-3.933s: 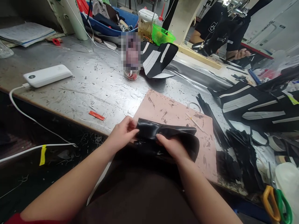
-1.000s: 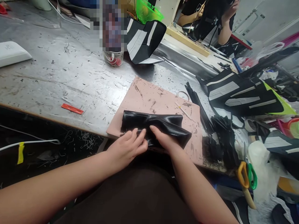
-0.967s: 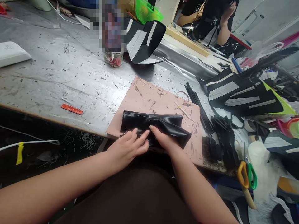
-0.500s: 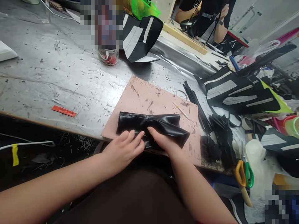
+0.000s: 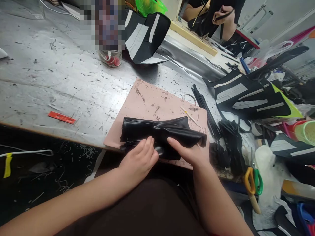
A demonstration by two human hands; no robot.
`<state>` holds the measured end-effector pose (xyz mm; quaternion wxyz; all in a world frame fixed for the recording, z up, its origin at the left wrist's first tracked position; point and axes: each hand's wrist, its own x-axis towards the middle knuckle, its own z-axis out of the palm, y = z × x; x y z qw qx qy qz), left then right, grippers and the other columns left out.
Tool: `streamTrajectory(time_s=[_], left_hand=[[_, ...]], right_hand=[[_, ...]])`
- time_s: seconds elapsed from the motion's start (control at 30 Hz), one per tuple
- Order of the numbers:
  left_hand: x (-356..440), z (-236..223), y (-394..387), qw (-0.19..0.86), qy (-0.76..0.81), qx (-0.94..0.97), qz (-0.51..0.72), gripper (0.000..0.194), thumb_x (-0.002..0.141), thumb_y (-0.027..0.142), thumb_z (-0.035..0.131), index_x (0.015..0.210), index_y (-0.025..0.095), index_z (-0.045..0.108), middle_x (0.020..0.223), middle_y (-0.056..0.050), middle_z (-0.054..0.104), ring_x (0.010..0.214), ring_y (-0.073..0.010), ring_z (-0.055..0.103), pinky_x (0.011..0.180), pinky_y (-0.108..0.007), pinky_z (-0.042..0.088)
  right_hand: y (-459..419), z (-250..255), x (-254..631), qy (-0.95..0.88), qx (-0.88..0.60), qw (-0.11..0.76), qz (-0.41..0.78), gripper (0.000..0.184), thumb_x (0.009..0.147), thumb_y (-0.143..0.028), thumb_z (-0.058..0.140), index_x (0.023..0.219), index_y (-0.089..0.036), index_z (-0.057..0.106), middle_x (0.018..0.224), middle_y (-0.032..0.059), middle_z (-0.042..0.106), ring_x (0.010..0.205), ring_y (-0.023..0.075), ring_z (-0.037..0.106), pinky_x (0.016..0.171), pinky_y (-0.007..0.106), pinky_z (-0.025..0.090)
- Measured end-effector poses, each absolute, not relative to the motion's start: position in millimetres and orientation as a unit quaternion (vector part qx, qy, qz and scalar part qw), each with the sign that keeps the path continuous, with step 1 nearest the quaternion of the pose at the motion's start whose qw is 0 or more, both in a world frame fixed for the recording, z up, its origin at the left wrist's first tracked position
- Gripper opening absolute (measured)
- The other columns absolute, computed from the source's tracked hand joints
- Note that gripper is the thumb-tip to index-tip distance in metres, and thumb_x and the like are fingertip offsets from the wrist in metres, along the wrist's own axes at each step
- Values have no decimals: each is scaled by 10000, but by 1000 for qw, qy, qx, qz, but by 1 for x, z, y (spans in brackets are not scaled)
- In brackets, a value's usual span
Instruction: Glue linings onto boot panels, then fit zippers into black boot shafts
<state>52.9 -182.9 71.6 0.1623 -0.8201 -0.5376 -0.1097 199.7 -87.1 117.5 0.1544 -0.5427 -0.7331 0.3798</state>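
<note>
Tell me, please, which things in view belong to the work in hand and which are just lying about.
In hand:
glossy black piece, touched by left hand and right hand
pink mat, beneath it

Probably just lying about:
red strip on the tabletop
scissors with orange and green handles
clear cup

The black piece looks glossy and leathery, the pink mat matt, the tabletop scuffed metal.

workshop, scuffed metal bench, scissors, black strips
</note>
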Motion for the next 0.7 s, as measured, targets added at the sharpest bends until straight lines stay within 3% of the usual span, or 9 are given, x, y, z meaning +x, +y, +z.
streamTrajectory(time_s=[0.17, 0.4, 0.7], left_hand=[[53, 71, -182, 150, -534, -824, -111, 187, 803, 155, 424, 885, 92, 580, 1121, -211, 591, 1063, -307, 548, 807, -370, 440], [53, 73, -179, 114, -546, -826, -81, 375, 773, 202, 479, 1143, 148, 517, 1317, -133, 456, 1102, -305, 504, 771, -367, 427], [62, 84, -161, 126, -529, -836, -72, 295, 774, 235, 464, 1015, 116, 583, 1118, -157, 598, 1018, -284, 534, 811, -367, 399]], right_hand=[[-70, 123, 205, -732, -575, 140, 338, 469, 712, -430, 591, 1105, -174, 593, 1184, 83, 586, 1188, 271, 457, 1017, 404, 346], [-58, 116, 202, -734, -560, 131, 360, 416, 707, -407, 611, 1053, -176, 599, 1115, 89, 623, 1112, 245, 529, 968, 376, 399], [-52, 107, 206, -784, -518, 119, 320, 383, 738, -380, 584, 1068, -186, 586, 1098, 74, 636, 1080, 231, 553, 923, 334, 442]])
